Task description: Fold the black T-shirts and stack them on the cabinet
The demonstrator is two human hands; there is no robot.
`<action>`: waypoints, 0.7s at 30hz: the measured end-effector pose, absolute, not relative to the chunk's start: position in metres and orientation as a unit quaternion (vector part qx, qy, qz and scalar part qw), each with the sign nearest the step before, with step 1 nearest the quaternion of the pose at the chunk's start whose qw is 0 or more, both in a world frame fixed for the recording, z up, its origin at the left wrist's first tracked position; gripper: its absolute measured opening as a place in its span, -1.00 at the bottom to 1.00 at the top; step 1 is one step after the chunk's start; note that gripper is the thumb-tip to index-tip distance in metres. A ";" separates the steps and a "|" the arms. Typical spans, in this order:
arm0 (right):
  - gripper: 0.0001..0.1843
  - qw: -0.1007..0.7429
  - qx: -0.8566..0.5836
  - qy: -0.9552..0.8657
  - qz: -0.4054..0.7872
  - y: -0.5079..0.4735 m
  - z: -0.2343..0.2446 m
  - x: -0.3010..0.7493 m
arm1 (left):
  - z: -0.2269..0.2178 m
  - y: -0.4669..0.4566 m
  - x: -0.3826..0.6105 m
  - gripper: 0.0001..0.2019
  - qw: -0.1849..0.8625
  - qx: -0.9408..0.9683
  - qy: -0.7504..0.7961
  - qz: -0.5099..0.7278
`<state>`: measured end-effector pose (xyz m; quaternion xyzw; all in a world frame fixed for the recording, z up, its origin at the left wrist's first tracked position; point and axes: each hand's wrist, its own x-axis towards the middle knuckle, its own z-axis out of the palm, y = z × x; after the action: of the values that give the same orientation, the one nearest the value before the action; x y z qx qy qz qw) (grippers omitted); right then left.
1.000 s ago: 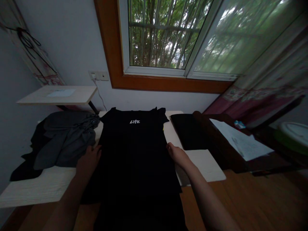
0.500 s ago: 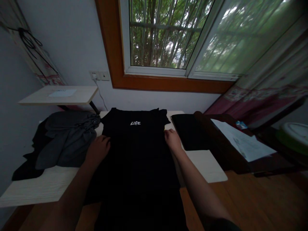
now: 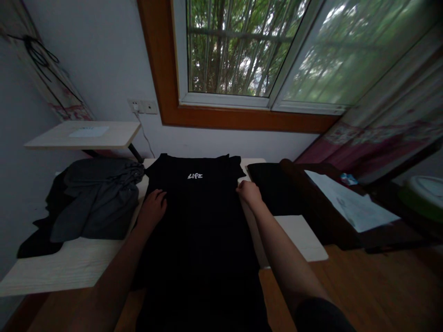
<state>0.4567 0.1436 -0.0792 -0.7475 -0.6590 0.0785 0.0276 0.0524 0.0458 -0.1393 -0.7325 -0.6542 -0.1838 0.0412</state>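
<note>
Shirt (image 3: 199,226), centre frame: lies flat. Left hand (image 3: 154,207), now farther in, rests loosely unclenched; right hand (image 3: 249,193) (cannot tell if pinching) is higher, nearer the sleeve (image 3: 238,168).

We are seeing a sliding glass window (image 3: 238,50) in a brown wooden frame (image 3: 161,60) filling the top centre, a pale rectangular shelf (image 3: 51,138) bearing a white paper sheet (image 3: 89,132) at middle left, and large white paper (image 3: 346,203) lying on dark-brown furniture (image 3: 321,221) at right.
</note>
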 end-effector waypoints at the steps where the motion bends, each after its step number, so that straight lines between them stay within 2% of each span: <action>1: -0.69 0.018 -0.746 -0.660 0.083 0.146 -0.079 0.458 | -0.139 0.045 0.052 -0.59 0.045 -0.735 -0.652 -0.181; 8: -0.67 -0.016 -0.749 -0.655 0.100 0.162 -0.078 0.470 | -0.137 0.040 0.053 -0.57 0.053 -0.740 -0.651 -0.161; 17: -0.68 0.055 -0.739 -0.664 0.100 0.149 -0.082 0.470 | -0.136 0.039 0.067 -0.56 0.045 -0.748 -0.647 -0.140; 21: -0.74 0.038 -0.727 -0.675 0.117 0.149 -0.084 0.463 | -0.133 0.038 0.078 -0.57 0.030 -0.758 -0.637 -0.137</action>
<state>0.4627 0.1492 -0.0837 -0.7275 -0.6751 0.1169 0.0379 0.0777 0.0380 -0.1329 -0.7583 -0.6365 -0.1372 0.0303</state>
